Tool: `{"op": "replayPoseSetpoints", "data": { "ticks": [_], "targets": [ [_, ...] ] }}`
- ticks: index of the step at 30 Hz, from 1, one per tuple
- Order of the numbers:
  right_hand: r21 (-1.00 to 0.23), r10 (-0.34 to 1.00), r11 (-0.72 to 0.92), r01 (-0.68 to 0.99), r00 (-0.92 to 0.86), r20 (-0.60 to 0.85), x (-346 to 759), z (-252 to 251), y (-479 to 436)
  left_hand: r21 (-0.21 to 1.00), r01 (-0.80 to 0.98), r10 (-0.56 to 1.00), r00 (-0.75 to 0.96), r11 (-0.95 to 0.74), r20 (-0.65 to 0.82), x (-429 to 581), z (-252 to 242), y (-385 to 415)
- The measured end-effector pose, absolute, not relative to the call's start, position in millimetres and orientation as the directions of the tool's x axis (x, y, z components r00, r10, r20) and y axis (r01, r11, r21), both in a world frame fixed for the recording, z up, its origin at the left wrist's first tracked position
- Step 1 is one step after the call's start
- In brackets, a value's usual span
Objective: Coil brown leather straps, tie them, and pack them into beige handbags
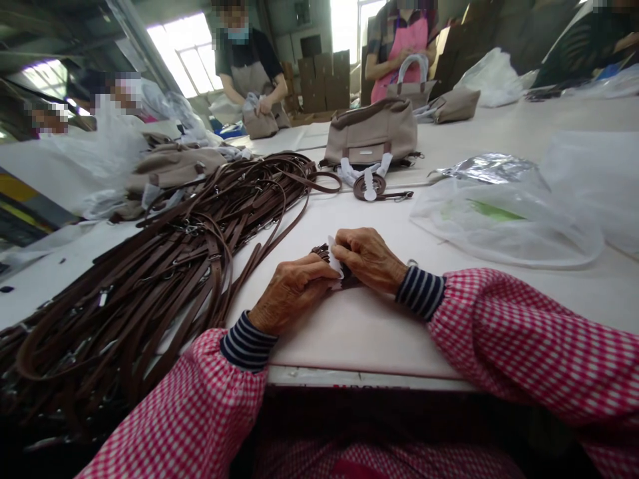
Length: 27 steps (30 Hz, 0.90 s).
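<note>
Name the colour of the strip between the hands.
The strip is white, as the head view shows.

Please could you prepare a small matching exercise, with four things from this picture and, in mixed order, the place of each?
1. Heap of brown straps
2. Coiled strap
3. White strip
4. Plastic bag with green mark

A. Between the left hand and the right hand
B. On the table, beyond the right forearm
C. To the left of both hands
D. Just in front of the upright handbag

Pairs: 1-C, 2-D, 3-A, 4-B
</note>
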State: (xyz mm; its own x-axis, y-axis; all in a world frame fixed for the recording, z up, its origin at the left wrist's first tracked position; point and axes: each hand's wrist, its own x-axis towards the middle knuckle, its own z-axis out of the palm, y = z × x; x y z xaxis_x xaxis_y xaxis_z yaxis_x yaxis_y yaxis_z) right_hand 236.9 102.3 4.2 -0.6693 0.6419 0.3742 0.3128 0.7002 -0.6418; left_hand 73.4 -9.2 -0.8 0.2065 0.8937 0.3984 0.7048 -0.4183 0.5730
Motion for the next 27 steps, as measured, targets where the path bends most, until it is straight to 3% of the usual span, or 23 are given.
{"op": "replayPoseSetpoints", "data": {
  "ticks": [4,9,14,19,27],
  "targets": [
    [-0.712,0.581,0.689,0.134,-0.691,0.431,240,21,92,0.525,0.712,0.866,0.249,-0.467,0.433,72,-6,-12],
    [-0.814,0.604,0.580,-0.032,-0.654,0.456,244,60,100,0.511,0.731,0.879,0.268,-0.453,0.394,70,-11,-14],
    [-0.779,0.564,0.626,0.034,-0.709,0.422,261,61,111,0.560,0.687,0.874,0.249,-0.463,0.417,68,-16,-12],
    [-0.787,0.600,0.568,0.239,-0.775,0.198,275,32,115,0.540,0.689,0.861,0.262,-0.483,0.436,67,-18,-9],
    [-0.907,0.436,0.422,0.000,-0.877,0.203,251,29,97,0.534,0.714,0.873,0.232,-0.452,0.429,68,-17,-11]
  ]
}}
